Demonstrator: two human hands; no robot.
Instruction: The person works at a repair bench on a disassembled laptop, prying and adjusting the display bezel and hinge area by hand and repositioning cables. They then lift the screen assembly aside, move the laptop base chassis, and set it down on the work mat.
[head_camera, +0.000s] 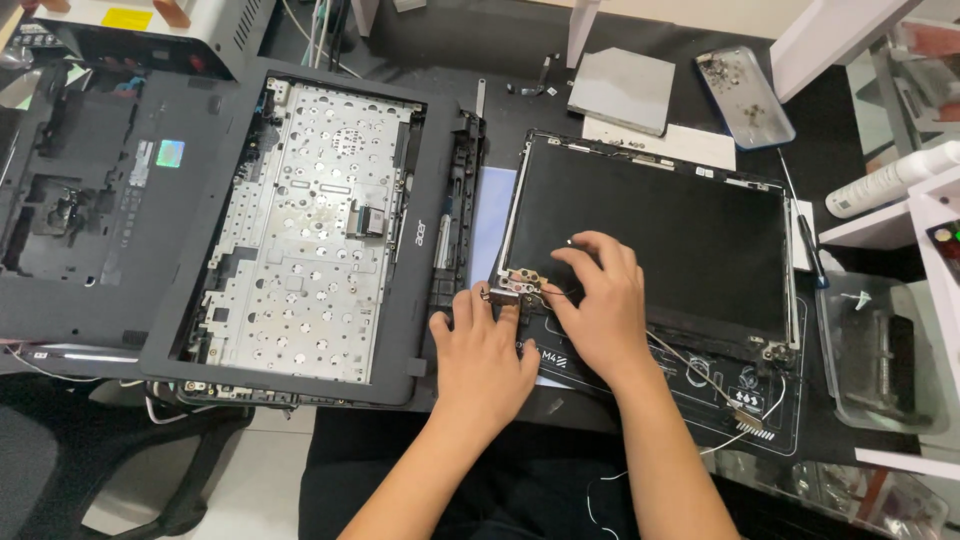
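Black bench (520, 90), matte. Keyboard frame (310, 235) flipped at left, perforated grey metal plate inside black plastic. Base cover (90, 200) beyond it, small shiny square sticker near its top. Screen panel (650, 235) flat at right, dark and glossy. Left hand (483, 345) fingers curled, pressing on metal hinge (515, 285) at panel's lower-left corner. Right hand (598, 300) arched, fingertips pinching by the hinge.

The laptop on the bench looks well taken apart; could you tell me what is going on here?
A person has both hands at the metal hinge on the lower left corner of the detached screen panel. The left hand steadies it; the right hand works beside it. The upturned keyboard frame lies to the left.
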